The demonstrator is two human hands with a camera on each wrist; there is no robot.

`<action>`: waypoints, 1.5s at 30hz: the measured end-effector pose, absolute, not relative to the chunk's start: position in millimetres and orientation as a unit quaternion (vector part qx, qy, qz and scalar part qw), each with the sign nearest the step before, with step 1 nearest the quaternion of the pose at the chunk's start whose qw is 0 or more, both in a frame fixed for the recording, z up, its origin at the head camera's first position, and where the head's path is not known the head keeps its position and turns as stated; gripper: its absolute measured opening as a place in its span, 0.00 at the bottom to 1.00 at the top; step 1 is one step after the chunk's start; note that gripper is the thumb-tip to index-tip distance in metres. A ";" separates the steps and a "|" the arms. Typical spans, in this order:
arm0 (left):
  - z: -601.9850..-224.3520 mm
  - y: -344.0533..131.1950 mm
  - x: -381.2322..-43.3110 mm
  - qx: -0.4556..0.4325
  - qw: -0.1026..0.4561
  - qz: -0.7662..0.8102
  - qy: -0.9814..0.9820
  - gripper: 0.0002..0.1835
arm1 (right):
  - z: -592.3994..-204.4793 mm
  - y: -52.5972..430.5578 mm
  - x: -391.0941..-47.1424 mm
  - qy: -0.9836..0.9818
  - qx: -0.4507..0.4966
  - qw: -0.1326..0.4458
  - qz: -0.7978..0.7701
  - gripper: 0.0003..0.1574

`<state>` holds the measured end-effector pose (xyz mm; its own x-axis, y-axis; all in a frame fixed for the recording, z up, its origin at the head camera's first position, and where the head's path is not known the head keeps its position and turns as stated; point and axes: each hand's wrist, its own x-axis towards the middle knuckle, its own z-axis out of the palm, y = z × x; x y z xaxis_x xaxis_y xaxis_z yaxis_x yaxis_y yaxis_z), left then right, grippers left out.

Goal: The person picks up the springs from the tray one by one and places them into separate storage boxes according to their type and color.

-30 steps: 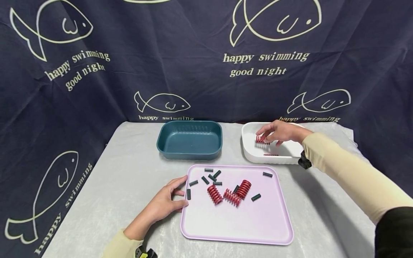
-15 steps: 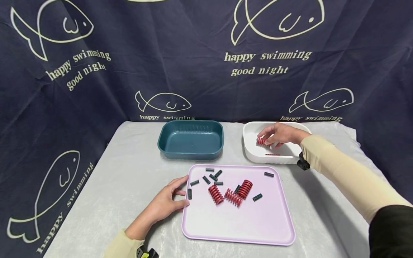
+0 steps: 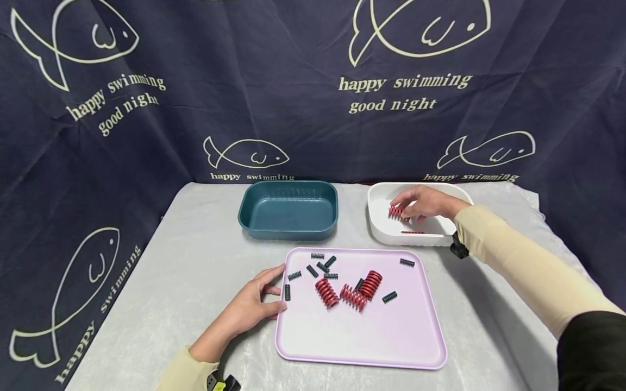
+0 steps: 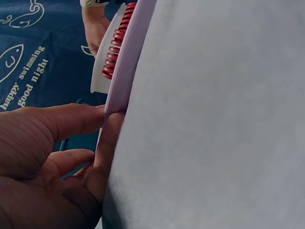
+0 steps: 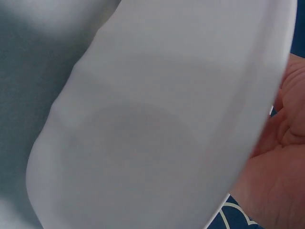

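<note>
Before navy cloth (image 3: 303, 81), right fingers (image 3: 403, 195) pinch a red spring (image 3: 394, 213) and left fingers (image 3: 270, 275) grip the lilac tray (image 3: 359, 364).

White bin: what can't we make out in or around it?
Pinched red spring: head view, one end behind the right hand; right wrist view, not visible past the white bin.
Other red spring: head view, mostly behind the bin's near wall.
Right fingers: right wrist view, behind the bin's wall.
</note>
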<state>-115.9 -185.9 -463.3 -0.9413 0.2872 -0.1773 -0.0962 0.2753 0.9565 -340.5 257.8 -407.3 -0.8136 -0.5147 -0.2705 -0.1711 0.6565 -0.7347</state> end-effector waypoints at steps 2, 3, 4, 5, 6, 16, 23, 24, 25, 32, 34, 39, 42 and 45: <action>-463.1 -185.4 -116.0 0.061 0.160 0.597 0.784 0.43 | -407.2 258.6 -339.9 0.882 -0.198 0.224 -0.363 0.25; -463.0 -185.2 -116.1 0.061 0.159 0.596 0.784 0.43 | -406.8 259.2 -339.8 0.884 -0.197 0.219 -0.362 0.25; -463.0 -184.9 -116.1 0.060 0.159 0.595 0.786 0.43 | -406.3 259.9 -339.8 0.887 -0.196 0.214 -0.359 0.25; -462.9 -184.8 -116.1 0.059 0.159 0.593 0.787 0.43 | -405.5 260.5 -339.7 0.889 -0.197 0.210 -0.357 0.24; -462.8 -184.6 -116.1 0.058 0.158 0.592 0.788 0.43 | -404.7 261.4 -339.7 0.891 -0.196 0.205 -0.353 0.24; -461.5 -184.7 -114.8 0.051 0.161 0.595 0.785 0.43 | -391.3 269.1 -331.6 0.899 -0.181 0.167 -0.362 0.26; -461.4 -185.6 -114.8 0.052 0.160 0.597 0.785 0.43 | -377.2 269.9 -316.0 0.884 -0.178 0.157 -0.402 0.29; -461.3 -185.6 -114.8 0.052 0.160 0.597 0.784 0.43 | -374.8 270.3 -313.0 0.882 -0.178 0.154 -0.408 0.29; -461.4 -185.5 -114.8 0.052 0.160 0.597 0.784 0.43 | -373.4 271.7 -311.1 0.881 -0.177 0.150 -0.412 0.29; -461.2 -183.9 -114.4 0.052 0.162 0.602 0.780 0.43 | -361.1 279.6 -287.0 0.866 -0.180 0.117 -0.451 0.29; -461.0 -183.6 -114.3 0.052 0.162 0.602 0.781 0.43 | -359.0 280.8 -278.3 0.860 -0.185 0.116 -0.461 0.30; -461.6 -183.7 -114.3 0.057 0.162 0.601 0.781 0.43 | -359.0 282.9 -256.6 0.848 -0.211 0.112 -0.473 0.29; -462.0 -184.0 -114.3 0.059 0.162 0.601 0.781 0.43 | -358.9 283.1 -244.6 0.839 -0.232 0.110 -0.481 0.27; -462.2 -184.1 -114.1 0.059 0.162 0.601 0.780 0.43 | -360.2 284.2 -233.9 0.830 -0.239 0.110 -0.493 0.26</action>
